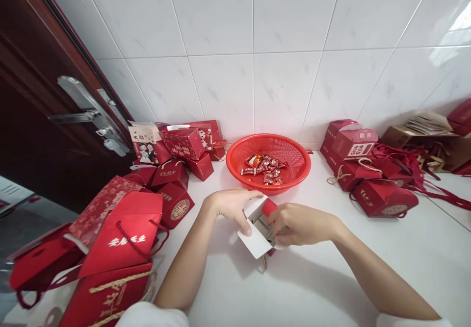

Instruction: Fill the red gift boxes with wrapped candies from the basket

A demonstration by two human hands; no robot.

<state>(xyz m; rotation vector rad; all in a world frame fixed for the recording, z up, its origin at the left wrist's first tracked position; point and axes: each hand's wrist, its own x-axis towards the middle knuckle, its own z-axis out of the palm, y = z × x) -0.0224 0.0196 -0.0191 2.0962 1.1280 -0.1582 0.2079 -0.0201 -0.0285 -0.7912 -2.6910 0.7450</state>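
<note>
A small gift box (257, 238) stands on the white table with its flaps up, showing a white inside and a bit of red outside. My left hand (231, 209) grips its left side, thumb on the near white flap and fingers along the far edge. Over the opening, my right hand (289, 224) has its fingers curled down into the box. Whatever those fingers may hold is hidden. Beside them a red piece (269, 207) shows at the far side of the box. Beyond both hands is a red plastic basket (235, 165) with several wrapped candies (270, 167) in it.
Several red gift boxes (125, 234) with rope handles are piled at left, near a dark door (33, 72). More red boxes (382, 197) and red ribbons (412, 170) lie at right, before a cardboard box (401, 136). A tiled wall (221, 91) backs the table (324, 288).
</note>
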